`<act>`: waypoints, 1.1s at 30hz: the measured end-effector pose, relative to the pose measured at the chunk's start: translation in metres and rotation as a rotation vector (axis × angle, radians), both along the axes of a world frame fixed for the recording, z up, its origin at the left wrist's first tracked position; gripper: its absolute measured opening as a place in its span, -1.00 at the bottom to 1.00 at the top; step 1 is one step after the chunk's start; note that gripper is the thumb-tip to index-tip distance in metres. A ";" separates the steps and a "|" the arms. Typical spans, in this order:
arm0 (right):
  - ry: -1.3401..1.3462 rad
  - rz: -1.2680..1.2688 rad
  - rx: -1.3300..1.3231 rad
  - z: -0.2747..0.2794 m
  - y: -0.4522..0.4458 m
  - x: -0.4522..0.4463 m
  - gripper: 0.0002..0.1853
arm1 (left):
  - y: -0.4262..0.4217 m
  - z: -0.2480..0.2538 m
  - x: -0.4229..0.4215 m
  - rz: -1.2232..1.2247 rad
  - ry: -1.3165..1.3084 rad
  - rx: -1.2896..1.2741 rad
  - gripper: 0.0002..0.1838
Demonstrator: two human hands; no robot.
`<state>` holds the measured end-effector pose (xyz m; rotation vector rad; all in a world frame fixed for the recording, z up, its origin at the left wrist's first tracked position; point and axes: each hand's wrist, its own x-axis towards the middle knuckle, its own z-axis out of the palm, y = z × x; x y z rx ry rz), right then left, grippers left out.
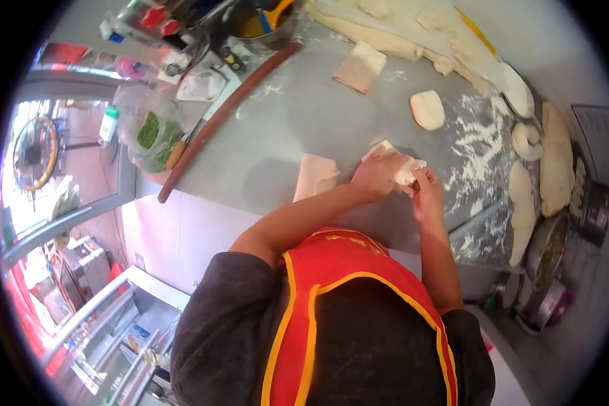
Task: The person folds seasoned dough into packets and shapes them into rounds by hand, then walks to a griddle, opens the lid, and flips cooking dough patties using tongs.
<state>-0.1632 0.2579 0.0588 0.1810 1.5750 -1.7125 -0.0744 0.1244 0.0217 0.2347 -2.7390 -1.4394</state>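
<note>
Both my hands are together over the metal table, on a small piece of dough [404,174]. My left hand [379,174] lies over its left part, with the fingers closed round it. At its right end my right hand [426,193] pinches the edge between fingers and thumb. A folded sheet of dough [316,177] lies just left of my left forearm. Beyond my hands are a round piece of dough [427,110] and another folded piece [361,66], both flat on the table.
A long wooden rolling pin [230,118] lies slanting at the left, beside a bag of chopped greens [157,135]. A large mass of dough [399,34] lies at the back. Flour [477,145] and long dough strips [521,210] are at the right.
</note>
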 end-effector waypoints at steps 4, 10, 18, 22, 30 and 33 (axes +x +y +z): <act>0.101 -0.049 0.035 0.047 0.009 0.006 -0.80 | 0.000 0.028 -0.010 0.071 -0.073 1.004 -0.54; 0.378 0.130 0.263 -0.044 0.013 -0.047 -0.66 | -0.038 -0.031 -0.054 0.145 -0.187 0.750 -0.61; 0.292 0.434 0.228 -0.056 -0.023 -0.085 -0.56 | -0.065 -0.017 -0.082 0.066 -0.249 0.309 -0.70; 0.774 0.560 0.424 -0.034 -0.013 -0.058 -0.57 | -0.037 -0.003 -0.046 0.090 0.024 0.025 -0.69; 1.485 0.493 0.498 -0.052 0.009 0.028 -0.61 | 0.008 -0.034 0.019 -0.066 0.179 -0.541 -0.47; 1.540 0.542 0.572 -0.056 0.006 0.019 -0.58 | 0.004 -0.038 0.007 -0.093 0.140 -0.593 -0.49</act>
